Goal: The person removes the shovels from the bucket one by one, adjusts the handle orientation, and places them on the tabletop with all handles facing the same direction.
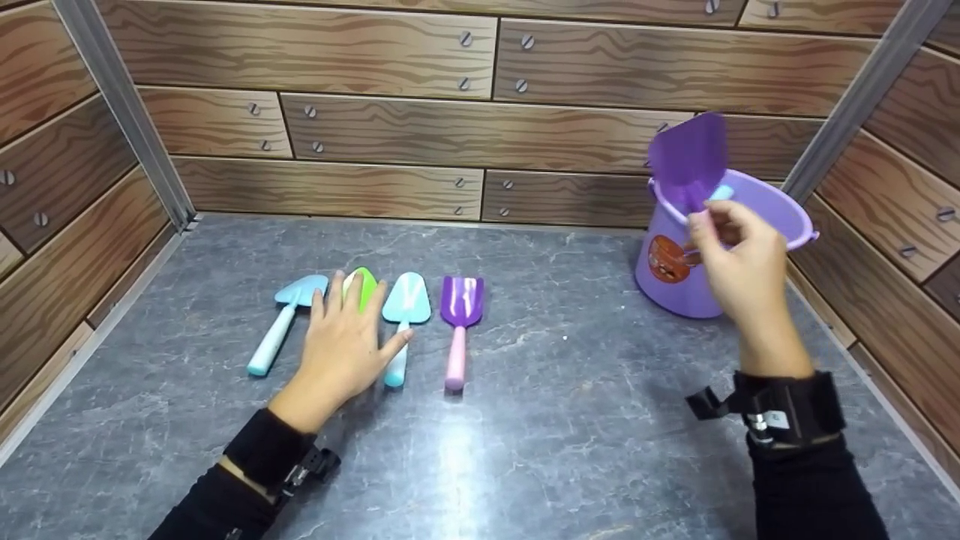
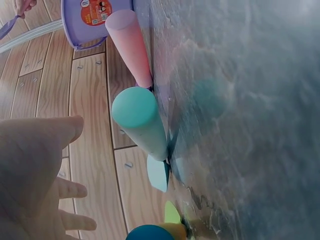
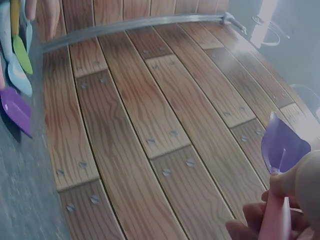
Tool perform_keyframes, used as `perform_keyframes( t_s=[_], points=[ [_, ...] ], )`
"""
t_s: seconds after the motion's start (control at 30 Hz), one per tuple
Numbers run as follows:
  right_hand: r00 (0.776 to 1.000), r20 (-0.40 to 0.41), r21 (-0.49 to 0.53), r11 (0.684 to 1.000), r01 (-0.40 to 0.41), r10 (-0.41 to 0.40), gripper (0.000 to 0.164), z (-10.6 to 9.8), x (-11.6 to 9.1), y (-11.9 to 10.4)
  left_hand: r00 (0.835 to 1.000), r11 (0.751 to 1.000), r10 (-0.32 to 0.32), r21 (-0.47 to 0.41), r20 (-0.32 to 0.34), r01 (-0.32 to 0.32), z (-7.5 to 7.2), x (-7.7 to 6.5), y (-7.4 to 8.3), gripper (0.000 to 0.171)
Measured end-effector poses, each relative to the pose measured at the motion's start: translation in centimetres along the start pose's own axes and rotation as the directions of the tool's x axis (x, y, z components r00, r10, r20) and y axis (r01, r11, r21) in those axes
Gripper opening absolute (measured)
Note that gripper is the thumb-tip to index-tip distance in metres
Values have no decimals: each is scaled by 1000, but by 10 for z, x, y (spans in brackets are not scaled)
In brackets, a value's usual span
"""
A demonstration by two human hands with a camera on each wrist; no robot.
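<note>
My right hand point(image 1: 750, 262) pinches the pink handle point(image 3: 275, 220) of a toy shovel with a purple blade point(image 1: 688, 154), blade up, at the near side of a purple bucket point(image 1: 694, 301). My left hand point(image 1: 341, 345), fingers straight and spread, hovers over a green-bladed toy trowel point(image 1: 364, 285), covering most of it in the head view. Right of that hand lie a light blue trowel point(image 1: 407, 298) and a second purple shovel point(image 1: 462, 300) with a pink handle. A blue-headed trowel point(image 1: 274, 337) lies to its left.
Wood-patterned panels point(image 1: 337, 135) wall in the grey marbled tabletop point(image 1: 540, 442) at the back and sides. A light blue piece point(image 1: 721, 193) shows at the bucket's mouth, partly hidden. The bucket stands near the back right corner.
</note>
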State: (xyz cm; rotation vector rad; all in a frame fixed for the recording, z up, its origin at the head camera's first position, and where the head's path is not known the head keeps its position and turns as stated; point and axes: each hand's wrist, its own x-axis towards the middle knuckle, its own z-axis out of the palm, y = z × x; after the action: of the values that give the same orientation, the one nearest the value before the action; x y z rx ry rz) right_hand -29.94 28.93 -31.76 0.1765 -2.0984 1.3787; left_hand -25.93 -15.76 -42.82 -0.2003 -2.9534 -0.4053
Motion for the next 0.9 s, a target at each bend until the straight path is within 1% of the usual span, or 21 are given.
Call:
perform_keyframes(
  t_s=[0.07, 0.17, 0.23, 0.37, 0.43, 0.6, 0.67, 0.77, 0.9],
  points=[
    [997, 51, 69, 996, -57, 54, 19, 8, -4, -1, 1000, 1000, 0, -8, -6, 0, 0, 0, 0, 84],
    [983, 135, 157, 977, -146, 125, 6, 22, -10, -1, 1000, 1000, 6, -21, -17, -6, 0, -1, 0, 84],
    [972, 172, 178, 966, -189, 159, 5, 31, -15, 0, 1000, 1000, 10, -26, -21, -11, 0, -2, 0, 83],
    [962, 218, 122, 973, -195, 165, 15, 46, -23, 3, 1000, 1000, 17, -18, -26, -18, 1, -2, 0, 84],
    [959, 237, 84, 980, -181, 157, 18, 52, -26, 3, 999, 1000, 19, -13, -27, -19, 2, -1, 0, 84],
    [960, 250, 2, 991, -133, 129, 20, 65, -32, 7, 1000, 1000, 15, -7, -22, -15, 2, -1, 0, 84],
    [955, 263, -21, 991, -134, 135, 22, 72, -36, 9, 1000, 1000, 14, -2, -16, -14, 2, -1, 1, 84],
    [938, 306, -41, 987, -156, 161, 22, 83, -43, 13, 1000, 1000, 10, 0, -8, -11, 2, -1, 0, 85],
    [903, 383, -87, 981, -173, 193, 23, 93, -51, 18, 1000, 1000, 12, -1, -4, -12, 3, -1, 1, 84]
  ],
)
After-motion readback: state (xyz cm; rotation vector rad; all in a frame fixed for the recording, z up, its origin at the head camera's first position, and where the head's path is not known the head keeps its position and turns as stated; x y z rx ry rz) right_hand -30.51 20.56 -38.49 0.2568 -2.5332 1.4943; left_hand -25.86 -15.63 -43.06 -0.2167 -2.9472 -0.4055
